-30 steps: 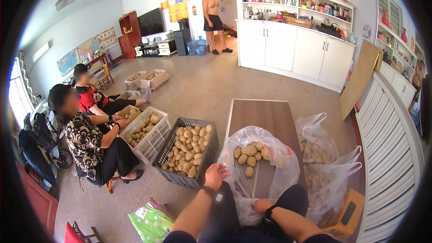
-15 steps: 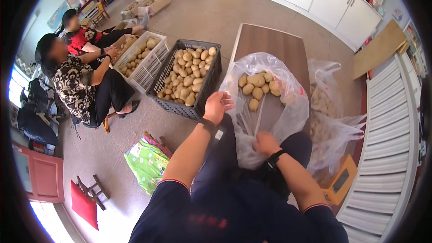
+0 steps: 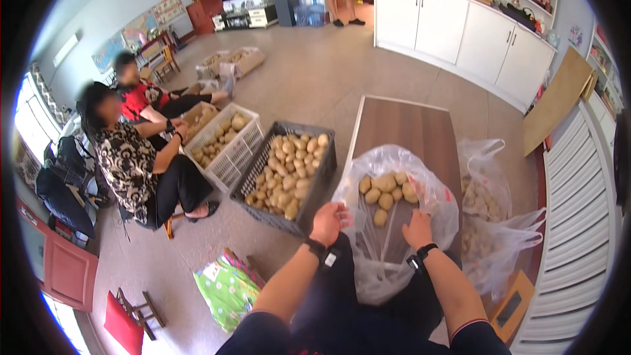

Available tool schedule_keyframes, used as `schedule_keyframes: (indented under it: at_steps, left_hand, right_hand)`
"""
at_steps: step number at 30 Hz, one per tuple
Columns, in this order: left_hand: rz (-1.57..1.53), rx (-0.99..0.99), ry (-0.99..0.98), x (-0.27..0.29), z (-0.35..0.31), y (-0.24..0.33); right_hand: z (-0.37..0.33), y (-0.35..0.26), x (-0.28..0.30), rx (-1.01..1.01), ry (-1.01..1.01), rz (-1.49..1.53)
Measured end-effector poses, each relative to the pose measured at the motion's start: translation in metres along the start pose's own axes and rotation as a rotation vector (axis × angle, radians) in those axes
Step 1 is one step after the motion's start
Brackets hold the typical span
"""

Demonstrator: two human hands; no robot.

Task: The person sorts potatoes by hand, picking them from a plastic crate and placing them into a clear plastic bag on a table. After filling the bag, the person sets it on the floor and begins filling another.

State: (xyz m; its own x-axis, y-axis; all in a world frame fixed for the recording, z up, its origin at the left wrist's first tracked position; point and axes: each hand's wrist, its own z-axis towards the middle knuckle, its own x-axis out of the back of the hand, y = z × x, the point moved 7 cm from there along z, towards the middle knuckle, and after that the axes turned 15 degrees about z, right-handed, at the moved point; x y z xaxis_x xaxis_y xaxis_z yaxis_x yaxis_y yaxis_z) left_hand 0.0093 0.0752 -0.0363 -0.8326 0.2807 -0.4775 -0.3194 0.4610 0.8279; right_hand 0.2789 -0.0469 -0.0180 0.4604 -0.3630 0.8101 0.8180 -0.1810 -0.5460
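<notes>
Translucent plastic bag (image 3: 440,213) of round tan potatoes (image 3: 388,189) gapes on brown wood-grain table (image 3: 404,121), film likely limp, slippery, best grasped by bunched rim; right hand (image 3: 417,231) pinching right side, left hand (image 3: 328,223) half-curled by left rim, grip unclear.

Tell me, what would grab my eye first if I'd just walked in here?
Probably the dark crate heaped with potatoes, just left of the brown table. Next, the open clear plastic bag at the table's near end, with the left hand by its left side and the right hand toward its right. Bright green patterned cloth stands out on the floor, lower left.
</notes>
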Motion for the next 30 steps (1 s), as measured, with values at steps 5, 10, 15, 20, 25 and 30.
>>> schedule_keyframes:
  at_steps: [5,10,15,20,25,30]
  left_hand:
    - [0.010,0.056,-0.013,-0.006,0.003,0.005]
    - [0.024,0.089,-0.016,-0.007,0.009,0.007]
    - [-0.006,0.082,-0.053,-0.002,0.010,0.004]
    - [0.026,0.122,-0.035,-0.004,0.011,0.000]
    - [0.003,0.135,-0.033,-0.001,0.013,-0.001]
    - [0.019,0.158,-0.036,-0.005,0.014,0.001]
  right_hand:
    - [0.038,0.013,0.024,-0.212,-0.026,-0.037]
    - [0.064,0.030,0.032,-0.264,-0.009,0.027]
    - [0.077,0.048,0.032,-0.446,-0.033,0.110]
    - [0.089,0.066,0.025,-0.536,-0.012,0.177]
    - [0.103,0.060,0.031,-0.599,-0.012,0.248]
    - [0.105,0.074,0.031,-0.661,-0.005,0.281]
